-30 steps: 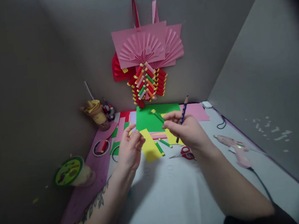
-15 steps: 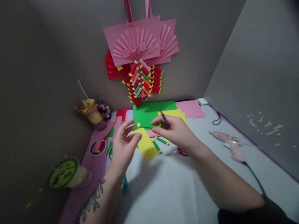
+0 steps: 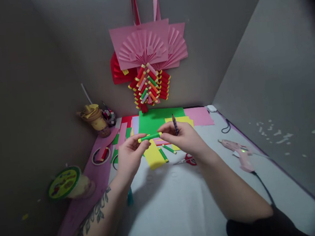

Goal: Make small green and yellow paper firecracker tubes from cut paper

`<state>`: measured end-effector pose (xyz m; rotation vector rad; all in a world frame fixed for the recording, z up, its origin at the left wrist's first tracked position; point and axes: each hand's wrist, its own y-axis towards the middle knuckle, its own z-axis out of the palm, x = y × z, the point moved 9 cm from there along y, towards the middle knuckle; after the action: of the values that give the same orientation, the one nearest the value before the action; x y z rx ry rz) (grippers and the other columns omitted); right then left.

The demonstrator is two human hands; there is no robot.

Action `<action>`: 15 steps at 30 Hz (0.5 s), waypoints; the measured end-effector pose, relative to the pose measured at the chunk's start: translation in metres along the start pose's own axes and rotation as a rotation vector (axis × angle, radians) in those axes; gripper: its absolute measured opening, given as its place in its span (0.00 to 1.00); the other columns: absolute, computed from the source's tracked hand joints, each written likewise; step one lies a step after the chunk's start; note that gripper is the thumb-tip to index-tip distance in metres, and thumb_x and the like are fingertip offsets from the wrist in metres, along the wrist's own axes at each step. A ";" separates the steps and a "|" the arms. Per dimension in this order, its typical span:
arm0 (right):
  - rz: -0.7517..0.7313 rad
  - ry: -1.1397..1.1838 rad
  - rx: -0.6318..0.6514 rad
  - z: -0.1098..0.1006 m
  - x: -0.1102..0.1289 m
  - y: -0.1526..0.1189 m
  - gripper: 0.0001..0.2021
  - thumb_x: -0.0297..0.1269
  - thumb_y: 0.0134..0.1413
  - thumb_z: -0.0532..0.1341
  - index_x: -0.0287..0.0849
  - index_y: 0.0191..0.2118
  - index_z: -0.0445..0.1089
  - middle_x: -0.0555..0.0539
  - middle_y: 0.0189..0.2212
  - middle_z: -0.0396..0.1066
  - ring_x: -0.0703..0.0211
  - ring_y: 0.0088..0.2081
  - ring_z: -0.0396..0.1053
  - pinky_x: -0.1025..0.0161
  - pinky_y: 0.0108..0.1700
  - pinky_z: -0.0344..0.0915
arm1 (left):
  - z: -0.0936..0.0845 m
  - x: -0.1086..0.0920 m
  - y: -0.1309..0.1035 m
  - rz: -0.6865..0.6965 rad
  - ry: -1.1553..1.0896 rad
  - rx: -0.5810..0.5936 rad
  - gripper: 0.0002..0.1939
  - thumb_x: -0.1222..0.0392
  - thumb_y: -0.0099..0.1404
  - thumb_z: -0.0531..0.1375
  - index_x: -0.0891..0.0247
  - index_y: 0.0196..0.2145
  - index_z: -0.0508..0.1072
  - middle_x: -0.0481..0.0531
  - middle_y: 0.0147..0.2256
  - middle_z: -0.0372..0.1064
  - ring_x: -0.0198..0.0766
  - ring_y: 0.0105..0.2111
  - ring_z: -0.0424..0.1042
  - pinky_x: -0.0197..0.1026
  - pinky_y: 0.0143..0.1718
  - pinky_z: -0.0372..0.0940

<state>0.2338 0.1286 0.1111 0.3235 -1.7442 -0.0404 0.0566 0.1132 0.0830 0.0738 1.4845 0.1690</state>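
Note:
A green paper roll with yellow ends is held level in the air between my two hands. My left hand pinches its left end between thumb and fingers. My right hand grips the right end with thumb and forefinger, and a dark pencil stands up between its fingers. Below the roll lies a yellow paper strip. Close to it on the table are two more green rolls, one beside the strip and another farther right. Red-handled scissors lie partly behind my right wrist.
A pink glue gun with a lit green light and cable lies right. Left stand lidded cups and a tape ring. Green sheets and pink paper lie at the back, under hanging paper fans.
My left hand's fingers have closed from a spread pose onto the roll's left end. The roll now shows lengthwise between both hands. The view has shifted slightly.

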 end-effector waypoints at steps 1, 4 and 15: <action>-0.001 -0.008 -0.013 0.000 -0.001 0.000 0.12 0.42 0.47 0.65 0.40 0.36 0.74 0.49 0.25 0.72 0.63 0.26 0.67 0.65 0.28 0.64 | 0.001 0.000 0.000 0.008 -0.002 0.002 0.16 0.57 0.52 0.69 0.65 0.38 0.77 0.51 0.27 0.74 0.35 0.28 0.72 0.36 0.31 0.66; -0.008 -0.029 -0.017 0.003 -0.003 0.001 0.13 0.44 0.46 0.65 0.40 0.35 0.74 0.49 0.24 0.71 0.63 0.25 0.66 0.65 0.27 0.63 | 0.002 0.000 0.001 0.044 0.012 0.024 0.15 0.59 0.50 0.70 0.64 0.37 0.78 0.52 0.31 0.74 0.35 0.30 0.72 0.35 0.32 0.66; -0.290 0.110 -0.525 -0.058 0.022 -0.021 0.37 0.72 0.52 0.38 0.46 0.30 0.70 0.45 0.26 0.65 0.59 0.26 0.65 0.61 0.26 0.60 | 0.002 0.024 0.010 -0.113 -0.315 0.027 0.17 0.56 0.44 0.72 0.63 0.33 0.80 0.50 0.25 0.74 0.32 0.26 0.71 0.35 0.32 0.66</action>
<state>0.2905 0.1116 0.1397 0.1829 -1.5006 -0.6663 0.0600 0.1270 0.0614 0.0362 1.1729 0.0434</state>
